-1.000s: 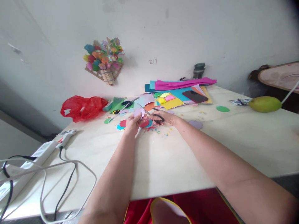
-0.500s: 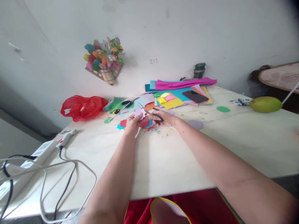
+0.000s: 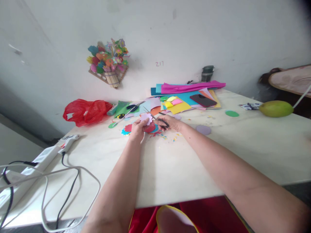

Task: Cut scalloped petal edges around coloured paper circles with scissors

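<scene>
A lilac scallop-edged paper piece (image 3: 146, 118) is pinched between the thumb and fingers of my left hand (image 3: 138, 128). My right hand (image 3: 171, 123) is closed on the black handles of the scissors (image 3: 163, 123), whose parted blades lie beside the paper's right edge. Below my hands, red paper pieces (image 3: 149, 128) and blue ones (image 3: 125, 132) rest on the white table (image 3: 155, 171), among tiny coloured scraps (image 3: 165, 137).
Coloured sheets (image 3: 189, 97) with a phone (image 3: 203, 100) lie at the back. A red plastic bag (image 3: 86, 111) and second scissors (image 3: 132, 107) are at the left, near a power strip (image 3: 43, 158). A yellow-green fruit (image 3: 276, 108) sits at the right.
The lilac paper has shifted slightly right and turned a little in my left hand. My right hand with the scissors has moved only a little.
</scene>
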### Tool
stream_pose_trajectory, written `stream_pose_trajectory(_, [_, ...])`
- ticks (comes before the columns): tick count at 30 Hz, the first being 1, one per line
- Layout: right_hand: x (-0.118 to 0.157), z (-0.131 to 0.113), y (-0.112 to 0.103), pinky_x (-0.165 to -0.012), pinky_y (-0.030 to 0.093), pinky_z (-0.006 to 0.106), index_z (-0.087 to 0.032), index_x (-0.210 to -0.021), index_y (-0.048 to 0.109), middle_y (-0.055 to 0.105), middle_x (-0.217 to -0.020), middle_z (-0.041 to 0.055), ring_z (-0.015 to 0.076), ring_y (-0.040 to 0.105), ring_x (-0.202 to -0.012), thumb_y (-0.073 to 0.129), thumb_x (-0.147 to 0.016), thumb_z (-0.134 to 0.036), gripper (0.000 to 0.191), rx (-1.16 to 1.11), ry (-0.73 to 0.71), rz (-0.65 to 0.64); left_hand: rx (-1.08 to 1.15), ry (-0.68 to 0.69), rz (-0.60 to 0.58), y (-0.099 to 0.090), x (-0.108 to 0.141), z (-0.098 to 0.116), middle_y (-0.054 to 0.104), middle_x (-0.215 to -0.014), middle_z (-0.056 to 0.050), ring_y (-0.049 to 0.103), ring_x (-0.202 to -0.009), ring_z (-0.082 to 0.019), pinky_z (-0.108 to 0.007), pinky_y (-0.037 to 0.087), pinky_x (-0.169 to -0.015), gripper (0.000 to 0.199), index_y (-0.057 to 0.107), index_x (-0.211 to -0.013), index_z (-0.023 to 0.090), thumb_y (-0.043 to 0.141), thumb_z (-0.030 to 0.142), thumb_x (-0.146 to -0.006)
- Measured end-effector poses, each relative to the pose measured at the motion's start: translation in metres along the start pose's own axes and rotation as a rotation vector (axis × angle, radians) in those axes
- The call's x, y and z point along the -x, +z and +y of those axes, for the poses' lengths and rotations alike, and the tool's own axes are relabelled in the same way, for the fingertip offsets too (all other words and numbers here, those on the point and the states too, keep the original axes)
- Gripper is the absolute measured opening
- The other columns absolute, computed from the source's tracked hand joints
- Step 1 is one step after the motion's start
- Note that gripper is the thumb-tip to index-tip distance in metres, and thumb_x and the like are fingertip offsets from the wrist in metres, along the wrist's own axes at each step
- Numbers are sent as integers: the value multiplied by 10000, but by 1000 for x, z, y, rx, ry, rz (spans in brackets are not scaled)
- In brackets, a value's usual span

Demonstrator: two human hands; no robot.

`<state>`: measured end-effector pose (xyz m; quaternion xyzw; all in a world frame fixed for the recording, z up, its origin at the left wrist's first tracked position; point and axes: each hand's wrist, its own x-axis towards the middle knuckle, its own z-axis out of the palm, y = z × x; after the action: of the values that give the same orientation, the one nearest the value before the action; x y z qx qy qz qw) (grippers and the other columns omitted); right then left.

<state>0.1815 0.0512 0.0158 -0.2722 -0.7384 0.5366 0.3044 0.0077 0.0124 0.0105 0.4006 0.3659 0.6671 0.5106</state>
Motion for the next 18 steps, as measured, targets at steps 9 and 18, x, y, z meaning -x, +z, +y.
stream_pose_trajectory(9, [2, -2, 3, -304, 313, 143, -154, -700, 514, 595, -547, -15, 66, 516, -394, 629, -773, -412, 292, -40, 4, -8, -3, -5, 28, 4, 3, 3, 683, -653, -36, 608, -580, -132, -263, 524, -592, 306, 704, -680, 127, 840, 260, -441])
stream_pose_trajectory(18, [5, -6, 9, -307, 328, 132, -153, -708, 507, 601, -572, -11, 65, 548, -417, 635, -792, -419, 306, -74, 23, 17, 51, -21, 57, 4, 2, 2, 694, -700, -45, 636, -647, -141, -256, 527, -644, 279, 697, -703, 118, 821, 212, -472])
